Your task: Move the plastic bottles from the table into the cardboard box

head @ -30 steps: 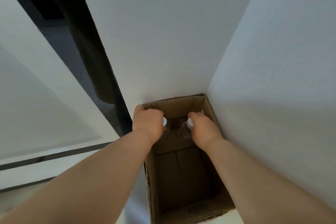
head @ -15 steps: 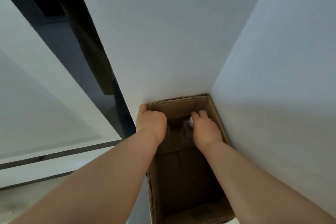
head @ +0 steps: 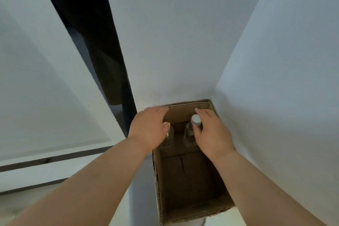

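An open cardboard box (head: 157, 185) stands on the floor in a corner. Two clear plastic bottles stand upright at its far end. The left bottle (head: 169, 136) is partly hidden under my left hand (head: 148, 126), whose fingers stretch flat over the box's far left corner, thumb by the bottle top. The right bottle (head: 189, 134) shows its white cap (head: 195, 119). My right hand (head: 211, 134) is beside it with fingers loosely spread, thumb touching the neck. Neither hand is closed around a bottle. The near half of the box floor is bare.
White walls (head: 183, 42) close in behind and to the right of the box. A dark gap (head: 102, 57) runs down to the left of the box. A white panel with a dark strip (head: 55, 158) lies at the left.
Both hands have loosened from the bottle tops and their fingers have spread. The two bottles now stand on the box floor. The view has tilted slightly.
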`<action>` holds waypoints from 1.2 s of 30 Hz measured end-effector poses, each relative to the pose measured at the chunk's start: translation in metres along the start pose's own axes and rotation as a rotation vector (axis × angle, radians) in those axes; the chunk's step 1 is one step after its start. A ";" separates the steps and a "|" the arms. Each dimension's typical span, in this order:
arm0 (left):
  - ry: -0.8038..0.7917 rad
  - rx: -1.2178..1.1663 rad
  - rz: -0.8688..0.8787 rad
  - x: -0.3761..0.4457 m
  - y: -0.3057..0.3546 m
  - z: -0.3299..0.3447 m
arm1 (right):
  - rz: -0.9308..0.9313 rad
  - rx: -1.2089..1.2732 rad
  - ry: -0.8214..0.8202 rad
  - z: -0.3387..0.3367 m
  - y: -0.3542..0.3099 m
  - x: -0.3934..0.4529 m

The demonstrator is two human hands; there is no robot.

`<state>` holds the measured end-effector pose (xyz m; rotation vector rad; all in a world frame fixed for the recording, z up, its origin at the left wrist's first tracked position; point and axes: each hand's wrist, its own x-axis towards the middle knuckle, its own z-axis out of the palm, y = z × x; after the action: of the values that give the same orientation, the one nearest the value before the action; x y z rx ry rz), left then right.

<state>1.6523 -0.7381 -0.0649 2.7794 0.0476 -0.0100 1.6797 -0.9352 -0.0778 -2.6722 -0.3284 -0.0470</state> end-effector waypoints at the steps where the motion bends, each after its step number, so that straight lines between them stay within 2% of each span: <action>1: 0.061 -0.030 -0.005 -0.010 0.001 -0.012 | -0.022 0.014 0.046 -0.012 -0.009 -0.006; 3: 0.184 -0.089 -0.021 -0.033 0.003 -0.036 | -0.079 0.046 0.128 -0.036 -0.026 -0.021; 6: 0.285 -0.242 -0.045 -0.071 0.004 -0.070 | -0.121 0.185 0.199 -0.074 -0.050 -0.048; 11: 0.404 -0.625 -0.034 -0.145 0.021 -0.117 | -0.152 0.735 0.227 -0.134 -0.081 -0.112; 14: 0.421 -0.783 0.020 -0.201 0.038 -0.138 | -0.210 0.886 0.174 -0.160 -0.091 -0.159; 19: 0.513 -0.835 0.062 -0.331 0.075 -0.148 | -0.361 1.030 0.075 -0.177 -0.096 -0.257; 26: 0.622 -0.843 -0.099 -0.531 0.101 -0.132 | -0.456 1.103 -0.186 -0.171 -0.124 -0.401; 36: 0.877 -0.765 -0.287 -0.755 0.103 -0.142 | -0.642 1.125 -0.466 -0.169 -0.215 -0.565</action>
<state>0.9010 -0.8080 0.1144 1.8093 0.5389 0.9324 1.0831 -0.9469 0.1178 -1.3666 -0.9910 0.4340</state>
